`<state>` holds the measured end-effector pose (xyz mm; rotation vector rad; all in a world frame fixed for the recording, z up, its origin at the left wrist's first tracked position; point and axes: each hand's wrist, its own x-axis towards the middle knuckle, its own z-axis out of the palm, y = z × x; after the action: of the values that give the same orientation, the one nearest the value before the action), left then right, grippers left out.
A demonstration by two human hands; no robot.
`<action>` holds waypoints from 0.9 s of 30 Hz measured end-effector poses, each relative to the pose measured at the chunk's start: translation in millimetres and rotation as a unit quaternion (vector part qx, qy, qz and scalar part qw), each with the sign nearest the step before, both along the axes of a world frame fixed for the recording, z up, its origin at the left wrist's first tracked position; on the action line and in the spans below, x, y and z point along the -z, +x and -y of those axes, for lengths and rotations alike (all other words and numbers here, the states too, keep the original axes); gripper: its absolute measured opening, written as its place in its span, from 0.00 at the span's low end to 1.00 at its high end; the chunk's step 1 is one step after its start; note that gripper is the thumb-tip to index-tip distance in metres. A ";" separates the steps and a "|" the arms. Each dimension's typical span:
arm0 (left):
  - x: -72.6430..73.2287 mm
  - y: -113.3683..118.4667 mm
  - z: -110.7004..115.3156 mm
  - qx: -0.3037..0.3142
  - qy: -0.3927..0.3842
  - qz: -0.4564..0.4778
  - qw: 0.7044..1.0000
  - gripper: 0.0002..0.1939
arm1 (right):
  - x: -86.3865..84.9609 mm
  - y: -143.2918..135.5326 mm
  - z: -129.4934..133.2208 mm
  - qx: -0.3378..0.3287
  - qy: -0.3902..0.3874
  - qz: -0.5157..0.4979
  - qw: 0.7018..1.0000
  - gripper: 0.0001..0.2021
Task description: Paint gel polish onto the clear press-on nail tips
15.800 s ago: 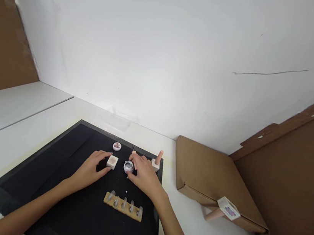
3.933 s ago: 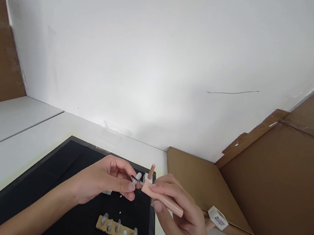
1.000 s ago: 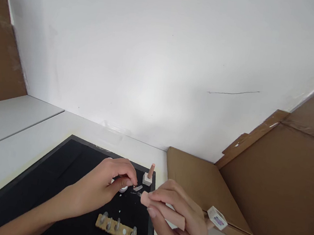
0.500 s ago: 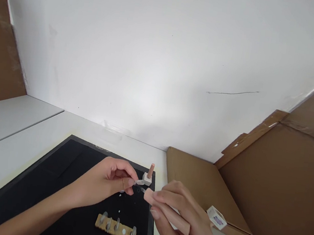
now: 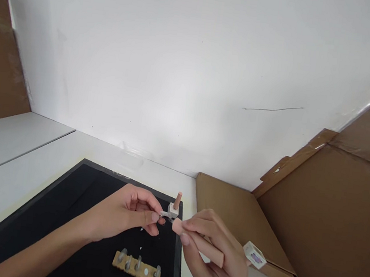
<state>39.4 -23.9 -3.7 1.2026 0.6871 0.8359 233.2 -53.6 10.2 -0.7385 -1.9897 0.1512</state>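
Note:
Between the thumb and forefinger of my left hand (image 5: pixel 132 213) is a small clear nail tip (image 5: pixel 165 214), pinched at its end. My right hand (image 5: pixel 216 251) grips a long pink nail polish cap (image 5: pixel 206 248) like a pen. Its thin brush points left and meets or nearly meets the nail tip; contact is too small to tell. Just behind the fingertips stands a white square polish bottle (image 5: pixel 173 210) with a pinkish-brown cap. Below the hands lies a tan strip (image 5: pixel 136 269) with several clear nail tips standing upright and one white spot.
Beneath the hands is a black mat (image 5: pixel 94 204) on a white table (image 5: pixel 108 149). A flat cardboard box (image 5: pixel 231 203) lies to the right, with a tilted white bottle (image 5: pixel 254 255) bearing a purple label near its front edge. Cardboard walls (image 5: pixel 348 214) flank both sides.
My right hand has moved slightly up and the cap's tip a little right. The nail tip in my left hand has turned slightly and risen a little. The strip and bottles stay put.

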 end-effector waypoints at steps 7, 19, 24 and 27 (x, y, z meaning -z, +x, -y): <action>-0.4 -1.0 -1.6 0.005 -0.008 0.021 1.000 0.09 | -3.4 0.7 2.4 -0.022 0.015 -0.022 0.999 0.09; 2.1 -3.0 -0.7 0.000 -0.006 0.021 1.000 0.07 | -0.7 2.7 1.6 0.010 0.015 -0.040 0.999 0.08; 1.2 -1.6 -1.2 0.007 0.001 0.024 1.000 0.07 | -3.1 -0.2 1.5 -0.014 0.018 -0.003 1.000 0.11; 0.8 -1.1 -0.3 0.003 -0.001 0.021 1.000 0.07 | -1.9 0.7 1.7 0.018 0.017 -0.002 1.000 0.09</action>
<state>38.3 -23.6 -4.5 1.1812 0.6494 0.8535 233.9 -55.3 12.2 -0.7506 -1.9699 0.0970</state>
